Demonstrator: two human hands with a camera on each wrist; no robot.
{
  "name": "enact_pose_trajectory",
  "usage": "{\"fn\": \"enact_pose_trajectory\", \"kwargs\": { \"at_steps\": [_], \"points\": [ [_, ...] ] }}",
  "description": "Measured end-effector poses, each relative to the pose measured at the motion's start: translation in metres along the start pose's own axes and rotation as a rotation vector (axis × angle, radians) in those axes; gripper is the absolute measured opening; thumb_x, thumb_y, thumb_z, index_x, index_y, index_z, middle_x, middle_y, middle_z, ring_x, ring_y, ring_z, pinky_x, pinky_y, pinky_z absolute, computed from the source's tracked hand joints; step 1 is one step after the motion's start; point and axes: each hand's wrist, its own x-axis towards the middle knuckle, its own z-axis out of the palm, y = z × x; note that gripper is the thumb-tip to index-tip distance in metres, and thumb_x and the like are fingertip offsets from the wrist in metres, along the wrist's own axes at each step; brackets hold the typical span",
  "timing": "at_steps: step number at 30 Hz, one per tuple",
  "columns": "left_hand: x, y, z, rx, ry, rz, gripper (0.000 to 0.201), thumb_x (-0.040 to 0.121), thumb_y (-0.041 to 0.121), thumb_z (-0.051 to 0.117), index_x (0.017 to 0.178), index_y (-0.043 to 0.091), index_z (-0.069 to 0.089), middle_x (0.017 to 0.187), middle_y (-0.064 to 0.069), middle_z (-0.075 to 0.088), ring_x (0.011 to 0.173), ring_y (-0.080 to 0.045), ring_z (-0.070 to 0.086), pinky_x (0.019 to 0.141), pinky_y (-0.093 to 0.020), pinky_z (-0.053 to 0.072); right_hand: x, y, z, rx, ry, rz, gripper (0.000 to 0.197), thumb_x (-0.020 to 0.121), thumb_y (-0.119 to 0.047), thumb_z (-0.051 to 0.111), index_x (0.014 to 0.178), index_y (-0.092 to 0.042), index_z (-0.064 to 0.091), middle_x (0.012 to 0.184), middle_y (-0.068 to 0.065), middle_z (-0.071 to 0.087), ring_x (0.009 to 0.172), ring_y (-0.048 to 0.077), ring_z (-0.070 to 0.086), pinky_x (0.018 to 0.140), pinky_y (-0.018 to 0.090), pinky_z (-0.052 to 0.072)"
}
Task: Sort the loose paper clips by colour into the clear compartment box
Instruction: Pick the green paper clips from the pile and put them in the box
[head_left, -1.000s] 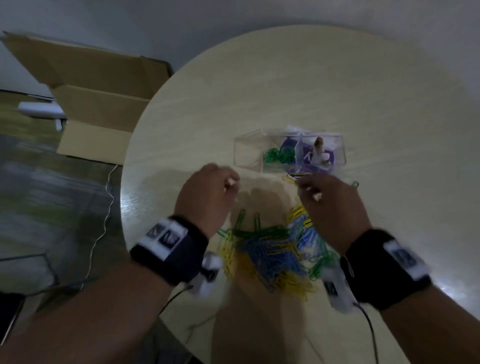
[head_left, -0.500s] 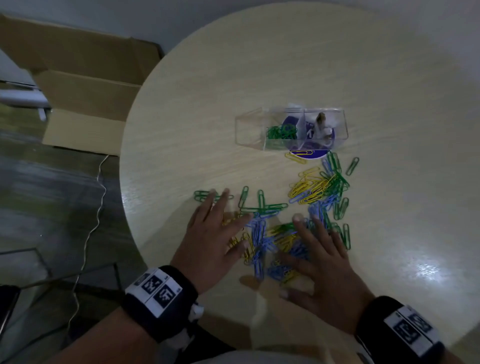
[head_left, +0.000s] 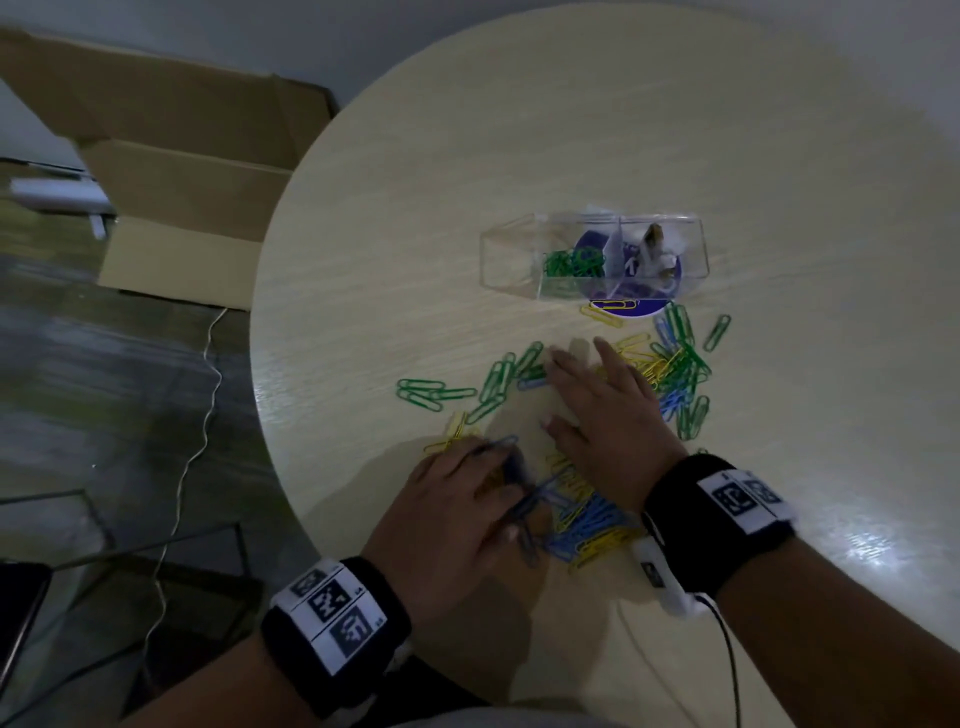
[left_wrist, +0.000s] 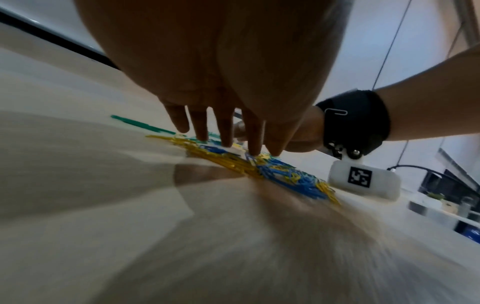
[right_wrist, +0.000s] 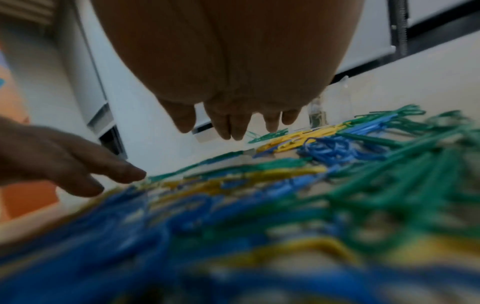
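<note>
Loose green (head_left: 441, 391), yellow (head_left: 644, 364) and blue paper clips (head_left: 592, 522) lie scattered on the round pale table (head_left: 779, 156). Beyond them stands the clear compartment box (head_left: 506, 254), with green clips (head_left: 574, 262) in one section. My left hand (head_left: 483, 470) lies flat near the table's front edge, its straight fingers (left_wrist: 226, 133) pressing on blue and yellow clips. Further in, my right hand (head_left: 571, 366) is spread flat on the middle of the scatter, and its fingers (right_wrist: 233, 125) touch the clips. Neither hand grips anything.
A purple disc (head_left: 631, 307) shows under the box, and a white and brown item (head_left: 654, 247) sits in its right section. A cardboard box (head_left: 182, 171) and a cable (head_left: 208, 364) are on the floor to the left. The table's edge curves close to my left wrist.
A second ago both hands were up at the box; they then dropped flat onto the clips. Since half a second ago the right hand has slid toward the box and the clips have spread wider.
</note>
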Motion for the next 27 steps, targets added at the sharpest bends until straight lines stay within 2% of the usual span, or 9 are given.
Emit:
{"fn": "enact_pose_trajectory", "kwargs": {
  "at_steps": [2, 4, 5, 7, 9, 12, 16, 21, 27],
  "points": [
    [0.001, -0.007, -0.006, -0.052, 0.083, -0.023, 0.031, 0.095, 0.038, 0.052, 0.125, 0.032, 0.058, 0.139, 0.005, 0.051, 0.130, -0.024, 0.042, 0.104, -0.040, 0.040, 0.006, 0.006, -0.004, 0.135, 0.159, 0.024, 0.052, 0.093, -0.041, 0.039, 0.141, -0.023, 0.042, 0.149, -0.004, 0.041, 0.139, 0.030, 0.029, 0.112, 0.040, 0.023],
    [0.009, -0.019, -0.016, -0.060, 0.200, -0.112, 0.024, 0.095, 0.030, 0.053, 0.116, 0.028, 0.065, 0.121, 0.004, 0.061, 0.112, -0.024, 0.052, 0.094, -0.041, 0.045, 0.009, 0.013, -0.009, 0.194, 0.322, 0.045, 0.035, 0.089, -0.030, 0.052, 0.121, -0.020, 0.062, 0.124, 0.002, 0.064, 0.116, 0.033, 0.052, 0.101, 0.034, 0.032],
    [0.014, -0.029, -0.021, -0.055, 0.265, -0.176, 0.021, 0.093, 0.026, 0.054, 0.109, 0.025, 0.067, 0.111, 0.002, 0.064, 0.103, -0.024, 0.053, 0.088, -0.042, 0.046, 0.011, 0.015, -0.011, 0.188, 0.370, 0.052, 0.028, 0.086, -0.027, 0.056, 0.111, -0.021, 0.068, 0.112, 0.003, 0.069, 0.105, 0.033, 0.056, 0.095, 0.033, 0.034],
    [0.023, -0.048, -0.030, -0.049, 0.352, -0.316, 0.020, 0.091, 0.023, 0.053, 0.103, 0.022, 0.069, 0.101, -0.001, 0.064, 0.093, -0.026, 0.052, 0.082, -0.041, 0.047, 0.012, 0.016, -0.014, 0.141, 0.375, 0.037, 0.021, 0.084, -0.024, 0.058, 0.100, -0.021, 0.072, 0.097, 0.003, 0.071, 0.092, 0.032, 0.057, 0.085, 0.035, 0.037],
    [0.030, -0.065, -0.035, -0.027, 0.362, -0.399, 0.020, 0.090, 0.021, 0.056, 0.102, 0.022, 0.070, 0.098, -0.002, 0.062, 0.090, -0.028, 0.052, 0.078, -0.040, 0.048, 0.012, 0.011, -0.015, 0.045, 0.281, -0.013, 0.025, 0.085, -0.029, 0.053, 0.099, -0.024, 0.073, 0.096, 0.000, 0.069, 0.089, 0.032, 0.054, 0.079, 0.036, 0.040],
    [0.035, -0.077, -0.035, 0.005, 0.325, -0.395, 0.019, 0.085, 0.017, 0.065, 0.102, 0.023, 0.071, 0.096, -0.002, 0.062, 0.088, -0.029, 0.054, 0.074, -0.039, 0.048, 0.006, 0.003, -0.014, -0.095, 0.126, -0.052, 0.033, 0.081, -0.039, 0.048, 0.102, -0.029, 0.071, 0.103, -0.001, 0.064, 0.092, 0.032, 0.051, 0.078, 0.039, 0.043],
    [0.035, -0.080, -0.036, 0.019, 0.329, -0.380, 0.019, 0.085, 0.021, 0.067, 0.104, 0.020, 0.070, 0.097, -0.003, 0.064, 0.089, -0.029, 0.055, 0.074, -0.038, 0.048, -0.001, 0.002, -0.015, -0.024, 0.146, -0.043, 0.034, 0.079, -0.039, 0.049, 0.100, -0.025, 0.072, 0.101, 0.001, 0.062, 0.094, 0.032, 0.051, 0.081, 0.042, 0.047],
    [0.032, -0.079, -0.033, 0.012, 0.314, -0.400, 0.020, 0.084, 0.019, 0.068, 0.104, 0.018, 0.070, 0.096, -0.004, 0.063, 0.089, -0.029, 0.055, 0.075, -0.040, 0.049, 0.005, -0.004, -0.013, -0.061, 0.091, -0.022, 0.041, 0.079, -0.037, 0.057, 0.117, -0.025, 0.063, 0.107, 0.003, 0.058, 0.098, 0.032, 0.050, 0.084, 0.041, 0.045],
    [0.038, -0.080, -0.034, -0.070, 0.222, -0.432, 0.007, 0.087, 0.017, 0.065, 0.093, 0.014, 0.066, 0.094, -0.006, 0.058, 0.088, -0.028, 0.054, 0.076, -0.040, 0.047, -0.012, 0.010, -0.008, -0.042, 0.122, -0.049, 0.028, 0.077, -0.032, 0.052, 0.092, -0.023, 0.073, 0.092, 0.003, 0.061, 0.088, 0.033, 0.052, 0.078, 0.042, 0.047]
  ]
}}
